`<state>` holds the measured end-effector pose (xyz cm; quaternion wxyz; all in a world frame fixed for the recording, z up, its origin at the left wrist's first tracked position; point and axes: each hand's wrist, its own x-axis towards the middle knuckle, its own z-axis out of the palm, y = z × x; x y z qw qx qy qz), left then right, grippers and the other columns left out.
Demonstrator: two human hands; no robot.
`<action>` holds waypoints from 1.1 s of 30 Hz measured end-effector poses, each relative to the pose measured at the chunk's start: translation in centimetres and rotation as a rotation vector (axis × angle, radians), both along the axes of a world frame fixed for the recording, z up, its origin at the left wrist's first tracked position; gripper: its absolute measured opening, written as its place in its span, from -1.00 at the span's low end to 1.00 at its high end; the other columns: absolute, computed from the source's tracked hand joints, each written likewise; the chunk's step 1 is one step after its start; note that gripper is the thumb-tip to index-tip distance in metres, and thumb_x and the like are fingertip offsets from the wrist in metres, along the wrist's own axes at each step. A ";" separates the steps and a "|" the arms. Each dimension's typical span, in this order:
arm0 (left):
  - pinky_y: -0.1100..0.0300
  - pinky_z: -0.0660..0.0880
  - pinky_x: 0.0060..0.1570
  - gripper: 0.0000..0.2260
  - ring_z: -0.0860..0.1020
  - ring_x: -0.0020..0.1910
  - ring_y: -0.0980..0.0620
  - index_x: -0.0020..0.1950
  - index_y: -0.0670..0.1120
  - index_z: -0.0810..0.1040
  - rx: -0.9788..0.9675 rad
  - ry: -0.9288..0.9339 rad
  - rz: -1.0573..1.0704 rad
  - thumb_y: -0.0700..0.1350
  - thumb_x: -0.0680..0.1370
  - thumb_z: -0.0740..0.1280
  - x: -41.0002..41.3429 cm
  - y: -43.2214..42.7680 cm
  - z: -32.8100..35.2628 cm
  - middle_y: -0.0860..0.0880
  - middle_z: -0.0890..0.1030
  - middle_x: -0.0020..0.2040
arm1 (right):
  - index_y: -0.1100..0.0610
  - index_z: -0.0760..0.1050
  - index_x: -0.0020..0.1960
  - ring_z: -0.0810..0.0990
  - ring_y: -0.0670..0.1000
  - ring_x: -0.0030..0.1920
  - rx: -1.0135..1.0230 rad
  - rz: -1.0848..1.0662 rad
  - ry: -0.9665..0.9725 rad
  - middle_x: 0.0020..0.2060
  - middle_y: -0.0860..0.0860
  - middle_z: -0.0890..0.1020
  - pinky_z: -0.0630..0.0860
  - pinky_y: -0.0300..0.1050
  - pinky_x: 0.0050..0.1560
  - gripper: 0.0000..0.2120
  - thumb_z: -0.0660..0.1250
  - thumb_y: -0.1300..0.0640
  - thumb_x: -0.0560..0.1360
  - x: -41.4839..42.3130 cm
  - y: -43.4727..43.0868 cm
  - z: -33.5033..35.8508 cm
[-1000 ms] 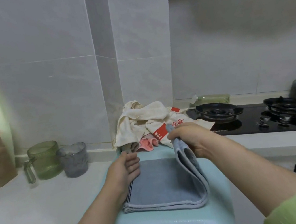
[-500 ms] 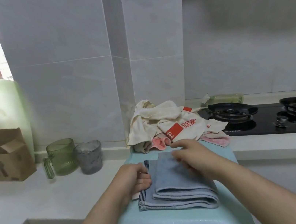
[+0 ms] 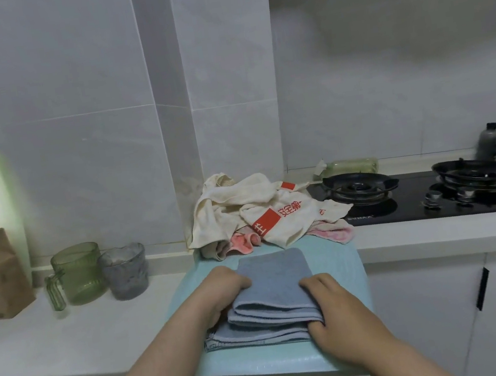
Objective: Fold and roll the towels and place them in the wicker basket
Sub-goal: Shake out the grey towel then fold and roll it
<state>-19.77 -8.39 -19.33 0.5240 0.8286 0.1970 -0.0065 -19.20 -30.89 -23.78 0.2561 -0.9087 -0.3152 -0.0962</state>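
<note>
So a second before, the right hand [image 3: 335, 310] had been holding one edge of the grey towel [image 3: 273, 280] up in the air, mid-fold, while the left hand [image 3: 223, 291] lay flat on the other half. By this moment that flap was down and the towel was a narrower, thicker stack. Both hands had shifted to its sides.

The left hand was curled against the left edge, fingers tucked in under the top layers. The right hand had its fingers hooked round the near right corner, gripping the folded layers.

The towel lay flat on the teal mat [image 3: 331, 259] on the white counter [image 3: 69, 337]. Its long axis ran from the person toward the wall, and the stacked folded edges faced the person. A lower layer with a striped hem poked out at the near left.

Behind it a heap of cream cloths [image 3: 253, 209] sat against the tiles, with a pink cloth [image 3: 333, 231] beside the stove [image 3: 418, 197]. Off to the left stood a green mug [image 3: 76, 274] and a grey cup [image 3: 125, 272].
</note>
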 end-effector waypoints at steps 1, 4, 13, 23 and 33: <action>0.18 0.33 -0.32 -0.96 0.47 -0.33 -0.02 -0.18 -0.14 0.47 0.001 -0.030 0.010 -0.21 0.42 0.32 -0.1 0.0 -0.2 -0.10 0.52 -0.27 | -0.07 0.18 0.46 0.41 -0.12 0.15 0.003 -0.018 0.005 0.31 -0.15 0.28 0.32 -0.34 0.05 -0.47 0.21 0.04 0.51 0.0 0.0 -0.1; 0.17 0.38 -0.27 -0.95 0.49 -0.28 -0.03 -0.16 -0.14 0.48 -0.044 -0.134 0.066 -0.28 0.45 0.28 -0.5 0.2 -0.8 -0.12 0.54 -0.23 | -0.08 0.23 0.45 0.44 -0.12 0.14 0.018 -0.044 0.021 0.28 -0.15 0.28 0.39 -0.31 0.07 -0.50 0.21 0.07 0.53 0.2 0.0 -0.5; 0.12 0.44 -0.29 -0.88 0.53 -0.30 -0.11 -0.12 -0.21 0.49 -0.163 -0.194 0.233 -0.35 0.48 0.18 -1.5 1.6 -1.4 -0.21 0.55 -0.23 | -0.21 0.25 0.46 0.44 -0.14 0.18 -0.079 0.061 -0.023 0.36 -0.19 0.25 0.36 -0.30 0.03 -0.51 0.14 0.01 0.55 0.1 -0.2 -0.6; 0.06 0.62 -0.03 -0.66 0.66 -0.05 -0.02 0.27 -0.07 0.58 0.044 -0.214 0.052 -0.33 0.58 0.20 -2.9 3.4 -2.4 -0.05 0.68 0.01 | -0.26 0.08 0.53 0.26 -0.10 0.40 -0.170 0.137 -0.017 0.49 -0.14 0.09 0.28 -0.23 0.34 -0.44 0.05 0.03 0.56 0.0 -0.2 -0.5; 0.27 0.36 0.27 -0.69 0.42 0.25 0.20 0.22 0.19 0.55 0.565 -0.491 -0.071 0.07 0.48 0.42 -6.3 3.0 -3.0 0.21 0.43 0.24 | -0.13 0.51 0.26 0.47 -0.28 0.08 0.169 0.136 0.087 0.14 -0.32 0.42 0.36 -0.36 0.15 -0.75 0.23 -0.02 0.60 0.7 -1.0 -0.8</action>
